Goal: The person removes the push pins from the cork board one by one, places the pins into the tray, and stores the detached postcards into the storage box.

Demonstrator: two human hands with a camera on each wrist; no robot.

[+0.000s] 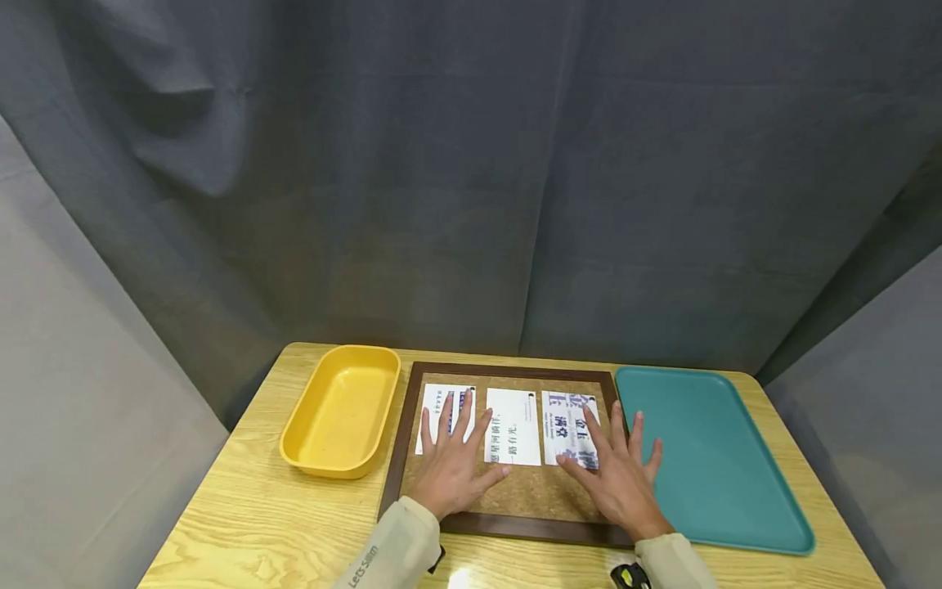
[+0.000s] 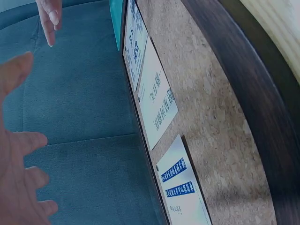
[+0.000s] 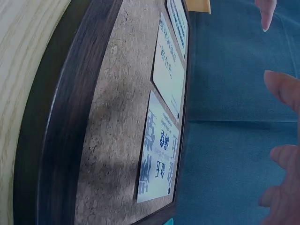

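Note:
A cork board [image 1: 537, 494] with a dark brown frame lies on the table, and three printed cards lie in a row on it. The left card [image 1: 430, 399] has blue printed strips. Dark lettering runs over the white middle card [image 1: 513, 405], and the right card [image 1: 559, 425] carries large blue-purple characters. Over the left card and lower board hovers my left hand [image 1: 452, 474], fingers spread. My right hand [image 1: 621, 484] is above the right card's edge and the frame, fingers also spread. Both wrist views show the hands raised off the board, holding nothing.
To the board's left sits a yellow tray [image 1: 342, 409] with raised walls. A teal tray [image 1: 728, 466] lies right against the board's right side. The wooden table [image 1: 243, 507] meets a dark grey curtain [image 1: 441, 204] at the back.

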